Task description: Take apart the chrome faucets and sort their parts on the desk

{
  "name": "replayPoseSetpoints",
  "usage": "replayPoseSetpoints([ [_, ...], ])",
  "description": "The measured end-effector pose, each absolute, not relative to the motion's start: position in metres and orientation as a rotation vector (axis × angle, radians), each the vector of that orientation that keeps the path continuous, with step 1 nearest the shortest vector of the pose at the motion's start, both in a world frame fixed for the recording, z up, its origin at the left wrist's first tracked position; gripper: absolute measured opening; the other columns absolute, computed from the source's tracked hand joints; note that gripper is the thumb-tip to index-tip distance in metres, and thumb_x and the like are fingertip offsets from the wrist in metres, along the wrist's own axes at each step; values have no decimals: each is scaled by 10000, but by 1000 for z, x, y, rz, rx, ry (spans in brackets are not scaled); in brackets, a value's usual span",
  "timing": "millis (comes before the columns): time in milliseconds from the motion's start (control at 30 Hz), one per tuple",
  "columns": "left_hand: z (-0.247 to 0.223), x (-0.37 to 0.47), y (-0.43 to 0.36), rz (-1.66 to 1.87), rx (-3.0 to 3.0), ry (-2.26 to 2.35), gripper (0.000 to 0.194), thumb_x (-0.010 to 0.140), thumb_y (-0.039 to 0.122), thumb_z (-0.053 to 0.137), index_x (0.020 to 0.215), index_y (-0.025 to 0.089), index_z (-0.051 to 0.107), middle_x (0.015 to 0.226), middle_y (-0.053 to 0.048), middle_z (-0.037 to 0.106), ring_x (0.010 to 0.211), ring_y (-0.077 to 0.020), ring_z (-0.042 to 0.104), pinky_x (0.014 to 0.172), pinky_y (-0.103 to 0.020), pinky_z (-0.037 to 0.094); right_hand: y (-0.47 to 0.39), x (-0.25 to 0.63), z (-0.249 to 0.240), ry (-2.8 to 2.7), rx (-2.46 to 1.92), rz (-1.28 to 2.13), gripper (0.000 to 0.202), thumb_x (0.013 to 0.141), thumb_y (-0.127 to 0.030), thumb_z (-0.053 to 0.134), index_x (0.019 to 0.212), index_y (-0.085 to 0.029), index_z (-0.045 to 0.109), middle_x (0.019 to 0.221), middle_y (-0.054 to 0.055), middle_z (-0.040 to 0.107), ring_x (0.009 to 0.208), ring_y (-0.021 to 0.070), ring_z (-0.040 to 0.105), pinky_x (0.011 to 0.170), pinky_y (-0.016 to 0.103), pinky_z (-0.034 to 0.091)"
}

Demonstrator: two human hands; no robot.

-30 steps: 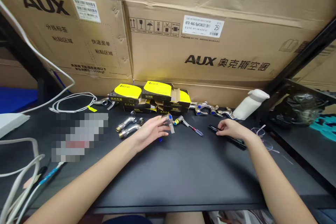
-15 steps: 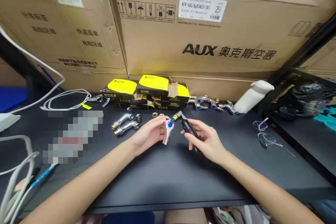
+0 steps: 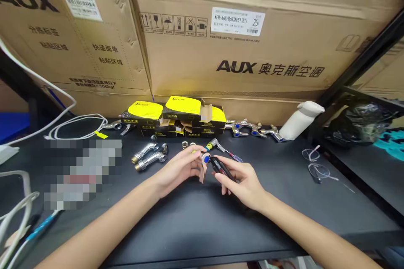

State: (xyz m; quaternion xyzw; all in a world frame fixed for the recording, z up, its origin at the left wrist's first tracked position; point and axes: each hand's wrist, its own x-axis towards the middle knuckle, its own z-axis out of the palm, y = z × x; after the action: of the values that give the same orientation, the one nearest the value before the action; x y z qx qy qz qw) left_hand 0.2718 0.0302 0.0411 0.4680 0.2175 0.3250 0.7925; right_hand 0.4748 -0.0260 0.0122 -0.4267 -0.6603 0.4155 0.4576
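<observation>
My left hand (image 3: 176, 171) is closed on a small chrome faucet handle (image 3: 203, 173), with its lever pointing down and a round blue button facing me. In my right hand (image 3: 244, 181) is a black hand tool (image 3: 223, 169) with white lettering. The tool's front end meets or nearly meets the right side of the handle; its tip is too small to make out. Just behind both hands lies a cylindrical part with a yellow and blue band (image 3: 209, 146). A screwdriver (image 3: 235, 157) lies to the right of it.
Chrome elbow fittings (image 3: 148, 157) lie left of my hands. Black and yellow boxes (image 3: 183, 109) are stacked behind, beside several chrome faucets (image 3: 248, 128) and a white bottle (image 3: 301, 121). Glasses (image 3: 318, 170) are at right, a white cable (image 3: 75, 126) at left, large cartons (image 3: 236, 50) behind.
My right hand has moved left, bringing the black tool up to the handle in my left hand. The screwdriver behind has come into sight. The camera view has shifted slightly.
</observation>
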Motion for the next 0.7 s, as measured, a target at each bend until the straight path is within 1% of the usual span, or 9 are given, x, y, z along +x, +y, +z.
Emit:
replayPoseSetpoints([
  [200,41,272,30,686,1069,479,143,933,276,454,1027,190,518,838,-35,562,776,-162,561,678,-319,483,-26,474,12,-1612,-1059,1057,482,836,-337,628,1290,-198,547,700,9,616,474,116,578,437,249,507],
  [367,38,272,32,685,1116,488,147,932,295,452,1029,193,497,842,-35,560,789,-167,564,689,-326,487,-26,473,12,-1595,-1101,1057,484,839,-337,619,1294,-194,537,737,23,638,482,119,582,429,246,502],
  [467,35,272,32,707,1176,537,151,928,321,462,1021,204,483,898,-36,560,844,-171,565,729,-329,490,-27,470,10,-1583,-1123,1052,475,842,-343,616,1287,-197,543,722,17,638,463,117,577,402,238,489],
  [567,31,274,31,711,1230,604,173,921,359,470,1021,218,470,969,-35,557,893,-171,568,780,-336,484,-30,466,7,-1588,-1177,925,460,848,-336,604,1283,-191,556,714,23,646,457,124,582,427,256,513],
  [667,29,275,30,700,1255,616,179,919,381,463,1006,225,464,961,-27,548,883,-166,570,784,-344,491,-31,465,6,-1654,-1211,707,440,848,-314,598,1273,-200,575,816,52,678,478,125,590,487,279,539],
  [700,29,275,30,696,1260,612,178,918,383,463,1000,225,464,950,-25,548,873,-165,570,777,-344,496,-31,465,6,-1670,-1204,687,432,846,-312,601,1264,-205,583,830,53,679,479,123,586,489,278,537],
])
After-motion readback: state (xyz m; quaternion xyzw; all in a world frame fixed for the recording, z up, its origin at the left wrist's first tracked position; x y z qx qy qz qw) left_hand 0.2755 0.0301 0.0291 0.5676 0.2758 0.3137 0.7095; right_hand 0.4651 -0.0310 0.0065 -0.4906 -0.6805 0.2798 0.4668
